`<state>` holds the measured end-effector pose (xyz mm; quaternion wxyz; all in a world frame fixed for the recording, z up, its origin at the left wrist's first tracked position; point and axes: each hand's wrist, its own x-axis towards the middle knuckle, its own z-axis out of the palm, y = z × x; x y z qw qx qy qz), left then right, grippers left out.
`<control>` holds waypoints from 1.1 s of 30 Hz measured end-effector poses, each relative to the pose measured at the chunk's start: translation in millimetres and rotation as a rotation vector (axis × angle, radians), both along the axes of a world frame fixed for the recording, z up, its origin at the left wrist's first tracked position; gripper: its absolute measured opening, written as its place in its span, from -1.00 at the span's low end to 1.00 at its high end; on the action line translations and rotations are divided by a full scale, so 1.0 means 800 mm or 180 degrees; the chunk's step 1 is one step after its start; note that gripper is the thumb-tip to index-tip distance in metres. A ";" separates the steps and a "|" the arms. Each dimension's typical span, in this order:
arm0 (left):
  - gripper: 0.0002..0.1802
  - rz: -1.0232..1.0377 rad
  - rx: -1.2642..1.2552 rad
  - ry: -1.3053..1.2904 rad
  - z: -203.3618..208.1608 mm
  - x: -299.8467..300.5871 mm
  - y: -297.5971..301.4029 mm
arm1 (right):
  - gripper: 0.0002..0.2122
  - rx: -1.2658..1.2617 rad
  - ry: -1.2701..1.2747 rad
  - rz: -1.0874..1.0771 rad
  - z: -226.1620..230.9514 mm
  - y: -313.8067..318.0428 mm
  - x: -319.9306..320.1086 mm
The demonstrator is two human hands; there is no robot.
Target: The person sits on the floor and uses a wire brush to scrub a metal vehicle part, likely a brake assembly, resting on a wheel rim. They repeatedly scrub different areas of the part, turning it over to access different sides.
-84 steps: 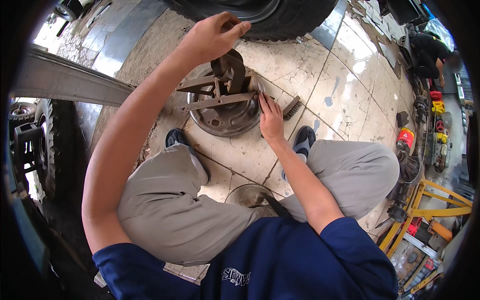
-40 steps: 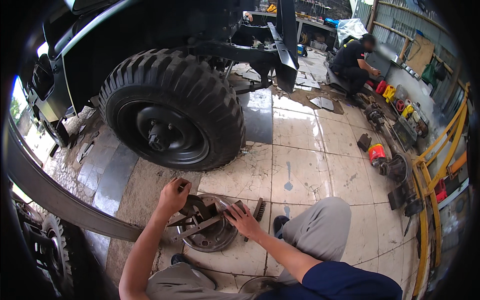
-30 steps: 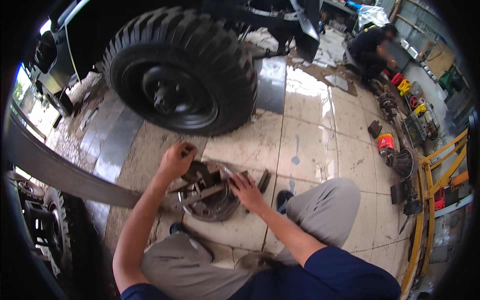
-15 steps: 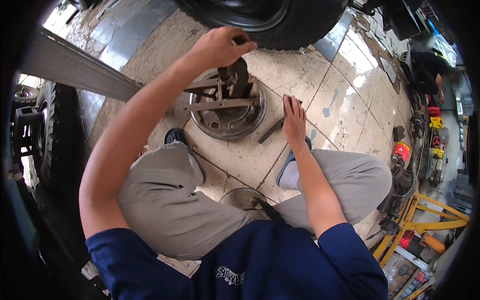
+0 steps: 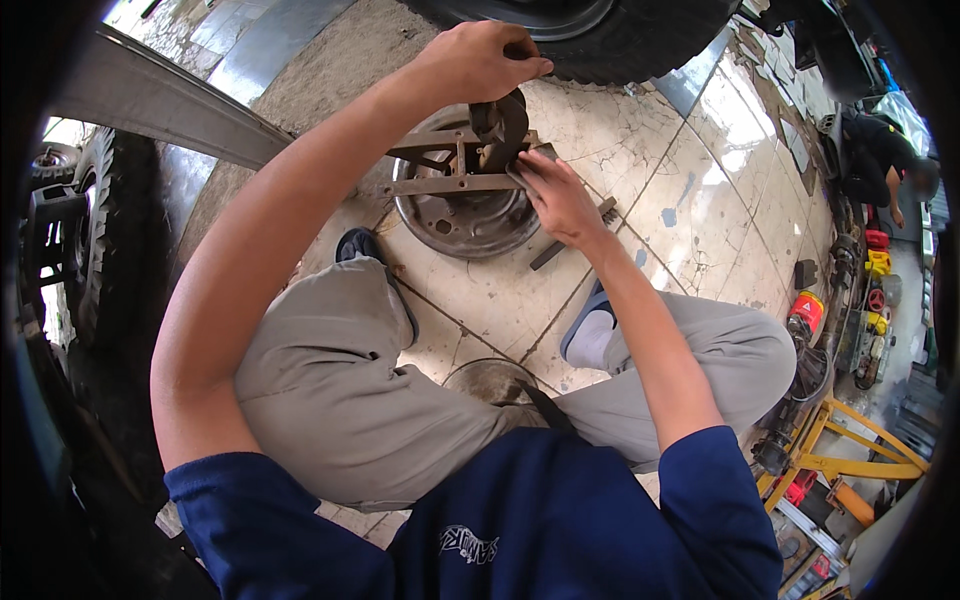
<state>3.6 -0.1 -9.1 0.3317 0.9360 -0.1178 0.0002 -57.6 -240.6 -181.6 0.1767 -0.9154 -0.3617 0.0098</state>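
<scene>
Frame (image 5: 455,185), brown metal, sitting over round plate (image 5: 450,237) on tiled floor (image 5: 490,310), near side of big tyre (image 5: 660,50). Left hand (image 5: 480,62) hanging by curved arm (image 5: 514,118), fingers curling; cannot tell whether gripping anything. Right hand (image 5: 563,205) resting at frame's right end, fingers extending, dark piece (image 5: 546,151) showing there; grip unclear. Brush (image 5: 549,256) lying right of plate. Work looking unfinished: parts seeming joined, brown staining remaining.

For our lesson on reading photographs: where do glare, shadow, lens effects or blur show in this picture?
Head view: glare whitens the floor tiles at upper right; shadow darkens the treaded tyre at left; black fisheye rim rounds the corners; the co-worker's head is blurred, the right hand fairly sharp.
</scene>
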 end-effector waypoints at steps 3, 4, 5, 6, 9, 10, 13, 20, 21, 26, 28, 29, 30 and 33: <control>-0.58 -0.0002 -0.0032 -0.0088 -0.004 0.003 0.000 | -0.49 0.0126 0.0008 -0.0107 -0.002 -0.003 0.007; -0.57 0.0005 -0.0081 -0.0056 -0.004 0.001 0.003 | -0.49 -0.0115 -0.0122 0.0102 0.000 -0.004 0.003; -0.57 0.0010 -0.0131 -0.0024 -0.004 0.000 0.004 | -0.50 -0.0358 -0.0253 0.0311 0.003 -0.004 0.000; -0.57 0.0036 -0.0120 0.0011 -0.001 -0.002 0.003 | -0.49 -0.0333 -0.0212 0.0203 0.001 -0.008 0.000; -0.58 0.0074 -0.0089 0.0059 0.005 -0.005 0.001 | -0.45 -0.0459 -0.0277 0.0078 -0.001 -0.015 -0.003; -0.58 0.0061 -0.0077 0.0033 0.005 -0.005 0.001 | -0.44 -0.0635 -0.0423 0.0168 -0.002 -0.014 -0.008; -0.59 0.0031 -0.0129 -0.0127 0.000 -0.005 0.004 | -0.40 -0.0730 -0.0581 0.0264 -0.002 -0.005 -0.022; -0.60 0.0104 -0.0162 -0.0159 -0.006 -0.002 0.003 | -0.36 -0.0644 -0.0613 0.0305 -0.005 0.005 -0.034; -0.60 0.0097 -0.0154 -0.0146 -0.004 -0.003 0.002 | -0.36 -0.0650 -0.0666 0.0220 -0.006 0.005 -0.036; -0.58 0.0148 -0.0087 -0.0113 0.001 -0.005 0.002 | -0.33 -0.0655 -0.0634 0.0334 -0.002 0.010 -0.041; -0.58 0.0149 -0.0088 -0.0095 0.003 -0.005 -0.001 | -0.34 -0.0756 -0.0842 0.0217 -0.010 0.014 -0.048; -0.58 0.0152 -0.0088 -0.0087 0.004 -0.005 -0.003 | -0.35 -0.0805 -0.0947 0.0160 -0.015 0.017 -0.053; -0.58 0.0122 -0.0111 -0.0121 0.003 -0.005 0.000 | -0.40 -0.0739 -0.1048 0.0560 -0.014 0.022 -0.059; -0.58 0.0078 -0.0130 -0.0205 0.000 -0.009 0.003 | -0.43 -0.0291 -0.0660 0.0139 -0.011 0.030 -0.070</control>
